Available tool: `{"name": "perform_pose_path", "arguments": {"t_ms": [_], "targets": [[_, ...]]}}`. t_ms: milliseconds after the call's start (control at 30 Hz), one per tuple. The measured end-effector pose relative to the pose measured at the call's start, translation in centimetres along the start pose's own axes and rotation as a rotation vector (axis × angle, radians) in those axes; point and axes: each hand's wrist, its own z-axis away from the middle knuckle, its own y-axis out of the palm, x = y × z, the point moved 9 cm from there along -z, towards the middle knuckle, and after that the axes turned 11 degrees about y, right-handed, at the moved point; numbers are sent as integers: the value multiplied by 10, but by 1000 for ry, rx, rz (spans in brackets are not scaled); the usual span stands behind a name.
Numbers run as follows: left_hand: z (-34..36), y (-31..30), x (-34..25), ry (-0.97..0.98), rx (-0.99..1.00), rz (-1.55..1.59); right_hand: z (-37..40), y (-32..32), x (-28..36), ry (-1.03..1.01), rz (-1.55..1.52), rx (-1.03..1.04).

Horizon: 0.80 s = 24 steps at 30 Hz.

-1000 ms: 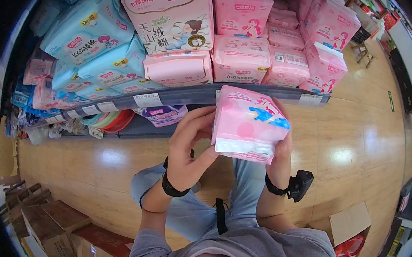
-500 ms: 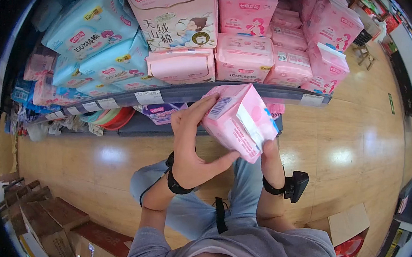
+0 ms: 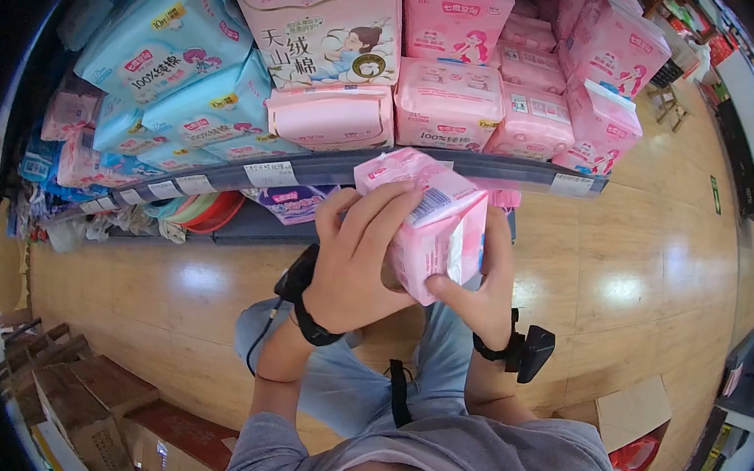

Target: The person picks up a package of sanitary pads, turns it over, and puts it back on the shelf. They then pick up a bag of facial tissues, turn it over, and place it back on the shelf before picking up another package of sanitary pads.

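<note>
Both hands hold one pink pack of sanitary pads in front of the shelf edge, its barcode face tipped up. My left hand lies along its left side, fingers pressed on the barcode face and the thumb hidden beneath. My right hand grips the right side, thumb on the near face. Behind it, similar pink packs stand stacked on the shelf. A large white-and-pink pack and light blue packs stand farther left.
The shelf edge with price tags runs just beyond the pack. Below it are a purple pack and coloured basins. Cardboard boxes lie on the wooden floor at lower left and lower right. A small stool stands far right.
The pack has turned in my hands and shifted slightly left, bringing its barcode face more upward. My left fingers have slid further over it, and my right thumb has moved onto the near face.
</note>
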Motion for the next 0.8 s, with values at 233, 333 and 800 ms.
{"name": "perform_pose_path", "arguments": {"t_ms": [233,333,800], "targets": [[-6,-8,6,43,102,162,6,0,21,-126,142,-23],[-8,-5,8,63,185,171,4,4,20,-98,136,6],[-7,7,0,153,289,34,-1,10,6,-145,308,25]]}}
